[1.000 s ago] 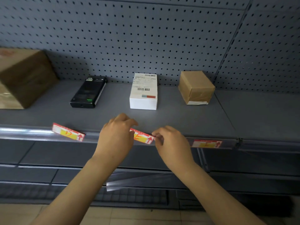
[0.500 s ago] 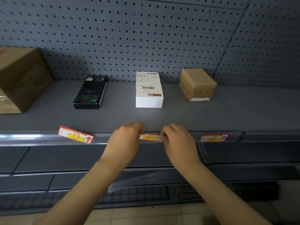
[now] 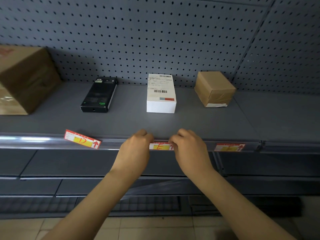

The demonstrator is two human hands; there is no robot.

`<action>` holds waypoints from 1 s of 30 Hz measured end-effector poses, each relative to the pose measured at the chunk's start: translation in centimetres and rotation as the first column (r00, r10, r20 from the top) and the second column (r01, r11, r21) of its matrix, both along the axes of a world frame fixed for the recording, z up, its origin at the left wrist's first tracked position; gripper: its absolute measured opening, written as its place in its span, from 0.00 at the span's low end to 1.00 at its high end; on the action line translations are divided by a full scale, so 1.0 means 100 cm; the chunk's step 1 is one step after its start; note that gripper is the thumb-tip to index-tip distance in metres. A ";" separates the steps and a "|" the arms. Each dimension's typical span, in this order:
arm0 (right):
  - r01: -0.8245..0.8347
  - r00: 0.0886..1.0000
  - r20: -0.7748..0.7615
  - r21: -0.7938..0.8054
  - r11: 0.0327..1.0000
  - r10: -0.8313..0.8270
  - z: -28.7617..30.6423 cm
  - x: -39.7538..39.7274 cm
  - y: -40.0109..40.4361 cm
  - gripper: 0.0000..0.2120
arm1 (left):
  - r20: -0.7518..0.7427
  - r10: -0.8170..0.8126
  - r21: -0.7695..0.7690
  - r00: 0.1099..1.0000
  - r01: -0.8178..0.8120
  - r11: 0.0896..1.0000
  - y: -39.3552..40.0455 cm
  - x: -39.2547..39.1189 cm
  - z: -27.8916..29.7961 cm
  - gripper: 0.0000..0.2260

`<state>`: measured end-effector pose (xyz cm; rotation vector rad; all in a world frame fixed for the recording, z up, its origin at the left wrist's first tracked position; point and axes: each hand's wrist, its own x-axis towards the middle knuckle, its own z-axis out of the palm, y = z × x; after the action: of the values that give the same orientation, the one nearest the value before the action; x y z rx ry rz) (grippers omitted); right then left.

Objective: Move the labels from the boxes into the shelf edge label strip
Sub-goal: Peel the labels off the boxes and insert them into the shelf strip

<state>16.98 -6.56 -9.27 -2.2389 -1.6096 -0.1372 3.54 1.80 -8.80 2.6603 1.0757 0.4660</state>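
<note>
While facing the grey pegboard [image 3: 155, 32] from nine o'clock across to three o'clock, looked down on a grey shelf [image 3: 199, 122] spread beneath it. Found at nine o'clock a large brown carton [image 3: 29, 75], cut off by the frame's edge. Ran along the shelf's front lip, from nine o'clock to three o'clock, as a clear shelf edge label strip [image 3: 34, 142], glossy at its nine o'clock end.

Reached in from six o'clock with two bare forearms. Met at the strip near the centre with the left hand [image 3: 135, 153] at seven o'clock and the right hand [image 3: 190, 151] at five o'clock, fingers curled over the lip. Closed both hands on the ends of one card, thumbs hidden behind the knuckles.

Stood against the pegboard in a row: a black box [image 3: 99, 94] at eleven o'clock, lying flat; a white box [image 3: 161, 96] with barcodes at twelve o'clock; a small brown box [image 3: 214, 88] at one o'clock, turned at an angle.

Sat level in the strip, pinched between the hands, as the E label [image 3: 160, 146]. Sat level in the strip at three o'clock as the F label [image 3: 229, 147], well apart from the hands. Lay tilted at nine o'clock as the D label [image 3: 82, 139], left end raised above the strip, right end down on it.
</note>
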 end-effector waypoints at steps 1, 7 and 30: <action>-0.001 1.000 0.001 -0.005 1.000 0.001 0.000 0.000 -0.001 0.10 | -0.025 0.009 0.008 1.000 -0.009 1.000 -0.003 0.000 0.000 0.13; -0.040 0.998 0.035 -0.048 0.998 0.042 0.004 -0.002 -0.003 0.09 | -0.025 0.035 0.011 0.999 -0.035 0.999 -0.008 0.001 0.001 0.15; -0.153 0.969 -0.182 0.080 0.985 0.165 0.013 -0.109 0.048 0.13 | 0.147 0.022 0.090 0.989 -0.036 0.995 0.038 -0.106 0.017 0.13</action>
<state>6.04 -1.78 -7.93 -1.9987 -1.6478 0.0628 -7.05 5.59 -7.11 2.6437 1.0749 0.7202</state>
